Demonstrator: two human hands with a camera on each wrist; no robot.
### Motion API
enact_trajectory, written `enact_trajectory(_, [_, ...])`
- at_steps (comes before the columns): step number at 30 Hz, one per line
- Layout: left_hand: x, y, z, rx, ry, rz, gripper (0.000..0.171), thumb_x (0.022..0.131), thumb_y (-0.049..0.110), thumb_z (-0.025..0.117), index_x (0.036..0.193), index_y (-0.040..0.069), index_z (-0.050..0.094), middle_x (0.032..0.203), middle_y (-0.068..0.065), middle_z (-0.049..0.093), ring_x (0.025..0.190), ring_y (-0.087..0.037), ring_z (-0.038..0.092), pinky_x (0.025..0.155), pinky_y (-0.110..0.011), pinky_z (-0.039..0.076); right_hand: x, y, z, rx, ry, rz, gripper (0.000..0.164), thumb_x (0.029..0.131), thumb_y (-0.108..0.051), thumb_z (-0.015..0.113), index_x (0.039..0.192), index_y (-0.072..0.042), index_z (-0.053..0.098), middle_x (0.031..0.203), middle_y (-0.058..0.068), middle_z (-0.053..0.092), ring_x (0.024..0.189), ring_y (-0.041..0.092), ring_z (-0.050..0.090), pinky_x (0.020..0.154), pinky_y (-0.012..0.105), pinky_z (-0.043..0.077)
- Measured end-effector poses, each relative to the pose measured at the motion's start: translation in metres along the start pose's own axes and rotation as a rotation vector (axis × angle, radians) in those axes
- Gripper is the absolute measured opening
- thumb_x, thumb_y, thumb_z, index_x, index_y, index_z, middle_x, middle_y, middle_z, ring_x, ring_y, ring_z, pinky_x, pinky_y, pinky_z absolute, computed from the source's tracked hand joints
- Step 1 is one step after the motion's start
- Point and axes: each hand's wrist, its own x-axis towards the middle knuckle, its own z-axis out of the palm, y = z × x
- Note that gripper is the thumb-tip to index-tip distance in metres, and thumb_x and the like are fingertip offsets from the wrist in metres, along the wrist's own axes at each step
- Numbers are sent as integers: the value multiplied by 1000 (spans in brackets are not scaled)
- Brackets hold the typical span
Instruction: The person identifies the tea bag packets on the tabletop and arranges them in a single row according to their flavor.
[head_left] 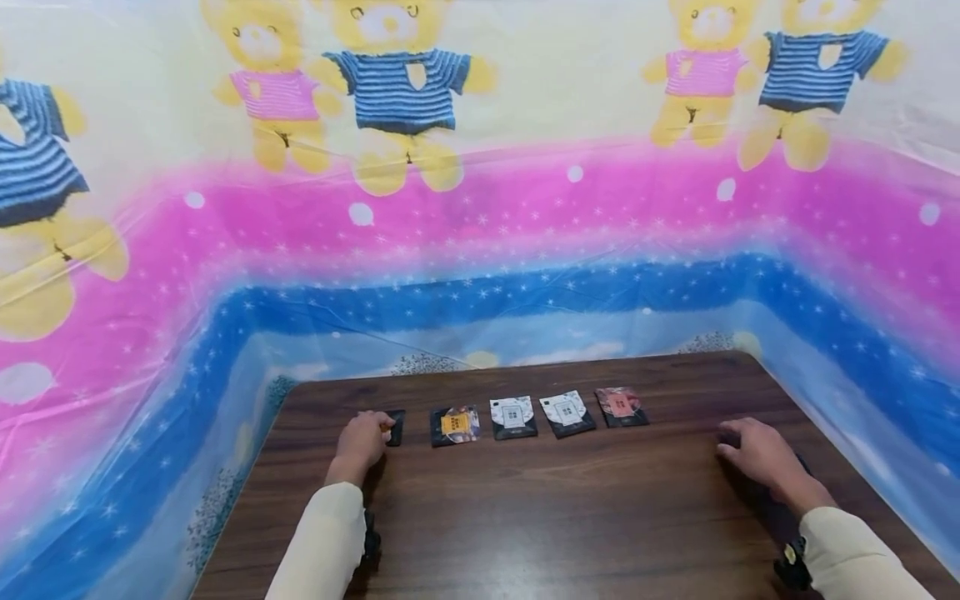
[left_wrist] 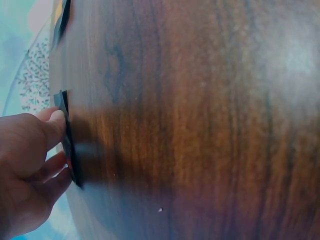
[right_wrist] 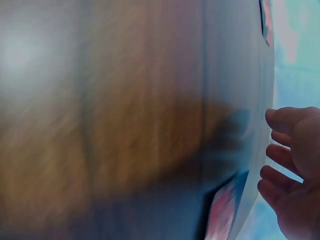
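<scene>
At the left end of a row of flat packets, my left hand (head_left: 362, 438) holds a dark packet (head_left: 396, 428) by its edge. In the left wrist view the thumb and fingers grip that dark packet (left_wrist: 69, 142), seen nearly edge-on at the tabletop. My right hand (head_left: 761, 452) hovers over the right part of the table, fingers loosely curled and holding nothing. The right wrist view shows a pink-and-black packet (right_wrist: 222, 210) lying below the right hand (right_wrist: 295, 165); in the head view the hand and forearm mostly hide it.
Between the hands lie an orange-and-black packet (head_left: 455, 426), two white-and-black packets, one left (head_left: 513, 417) and one right (head_left: 567, 412), and a red-and-black packet (head_left: 622, 406). The brown wooden table (head_left: 510, 508) stands against a curtain (head_left: 525, 225) printed with bears.
</scene>
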Motion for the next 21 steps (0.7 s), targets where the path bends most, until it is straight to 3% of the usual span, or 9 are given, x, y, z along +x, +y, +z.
enact_trajectory(9, [-1, 0, -5, 72, -6, -2, 34, 101, 17, 63, 135, 11, 68, 140, -30, 58, 127, -50, 55, 103, -59, 50, -20, 23, -5, -52, -24, -16, 39, 92, -15, 72, 124, 6, 68, 126, 35, 62, 114, 54, 59, 91, 66, 49])
enact_trajectory(21, [0, -1, -2, 129, -1, -6, 36, 101, 21, 64, 136, 13, 67, 137, -33, 58, 121, -51, 59, 99, -58, 53, -31, 37, -15, -73, -13, -15, 36, 88, -12, 74, 119, 6, 70, 123, 36, 62, 112, 56, 59, 90, 66, 49])
